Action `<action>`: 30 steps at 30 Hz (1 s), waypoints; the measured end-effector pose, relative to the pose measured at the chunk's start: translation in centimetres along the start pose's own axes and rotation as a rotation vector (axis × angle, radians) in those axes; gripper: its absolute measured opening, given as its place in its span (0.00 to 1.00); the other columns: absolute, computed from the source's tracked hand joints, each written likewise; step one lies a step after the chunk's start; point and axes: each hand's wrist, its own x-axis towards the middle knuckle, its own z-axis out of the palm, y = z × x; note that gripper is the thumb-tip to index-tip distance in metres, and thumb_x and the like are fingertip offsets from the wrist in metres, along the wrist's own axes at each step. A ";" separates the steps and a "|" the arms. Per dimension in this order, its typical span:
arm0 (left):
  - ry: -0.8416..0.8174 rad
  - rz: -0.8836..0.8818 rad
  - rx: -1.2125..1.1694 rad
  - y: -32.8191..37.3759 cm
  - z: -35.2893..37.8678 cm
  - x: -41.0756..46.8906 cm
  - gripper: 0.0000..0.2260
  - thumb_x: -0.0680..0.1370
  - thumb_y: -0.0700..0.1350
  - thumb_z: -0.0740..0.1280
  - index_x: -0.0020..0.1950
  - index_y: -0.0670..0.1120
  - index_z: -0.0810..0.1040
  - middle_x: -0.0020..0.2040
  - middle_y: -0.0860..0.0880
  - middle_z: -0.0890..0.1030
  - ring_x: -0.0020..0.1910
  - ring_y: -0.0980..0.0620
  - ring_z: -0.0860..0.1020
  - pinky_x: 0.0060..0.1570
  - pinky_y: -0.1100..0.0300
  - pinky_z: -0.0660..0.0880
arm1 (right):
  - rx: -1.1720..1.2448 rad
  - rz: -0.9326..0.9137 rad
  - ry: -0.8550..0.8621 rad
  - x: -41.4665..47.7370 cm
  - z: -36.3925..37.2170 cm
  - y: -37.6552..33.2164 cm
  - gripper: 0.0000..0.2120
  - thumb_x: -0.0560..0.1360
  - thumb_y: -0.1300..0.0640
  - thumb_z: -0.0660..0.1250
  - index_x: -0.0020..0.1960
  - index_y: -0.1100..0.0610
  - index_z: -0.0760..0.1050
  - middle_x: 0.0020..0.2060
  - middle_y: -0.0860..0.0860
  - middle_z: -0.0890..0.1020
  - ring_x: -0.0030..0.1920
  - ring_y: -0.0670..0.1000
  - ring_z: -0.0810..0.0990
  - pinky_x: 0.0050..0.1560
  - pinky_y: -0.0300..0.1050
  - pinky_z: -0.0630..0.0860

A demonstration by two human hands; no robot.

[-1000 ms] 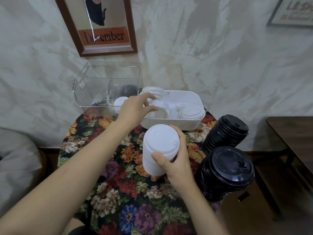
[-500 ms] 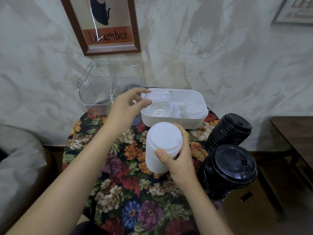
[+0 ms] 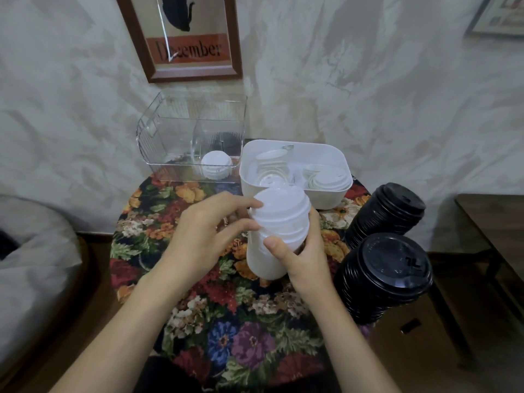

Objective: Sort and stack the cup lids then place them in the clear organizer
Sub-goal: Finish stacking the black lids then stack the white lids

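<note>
My right hand (image 3: 300,259) grips a tall stack of white cup lids (image 3: 276,231) above the floral table. My left hand (image 3: 207,236) pinches the top white lids of that stack from the left. Behind them a white tub (image 3: 331,199) holds several loose white lids (image 3: 326,180). The clear organizer (image 3: 170,137) stands at the back left, with a short white lid stack (image 3: 215,164) and a dark lid stack (image 3: 225,141) in its right compartment. Two tall stacks of black lids (image 3: 385,276) lean at the table's right edge.
The round table (image 3: 175,251) carries a floral cloth and stands against a plastered wall with a framed "December" picture (image 3: 184,38). A grey cushion (image 3: 31,251) lies at the left. A dark wooden table (image 3: 496,222) stands at the right.
My left hand has come back from the white tub with a lid and now sets it on top of the stack in my right hand. The view has shifted slightly.
</note>
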 end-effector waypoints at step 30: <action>-0.347 -0.324 -0.394 0.4 0.7 1.3 0.26 0.76 0.60 0.72 0.74 0.63 0.74 0.72 0.66 0.74 0.71 0.63 0.73 0.72 0.50 0.72 | 0.006 0.015 -0.164 0.4 -0.8 -1.2 0.50 0.68 0.25 0.69 0.81 0.41 0.51 0.70 0.25 0.70 0.74 0.35 0.69 0.67 0.30 0.69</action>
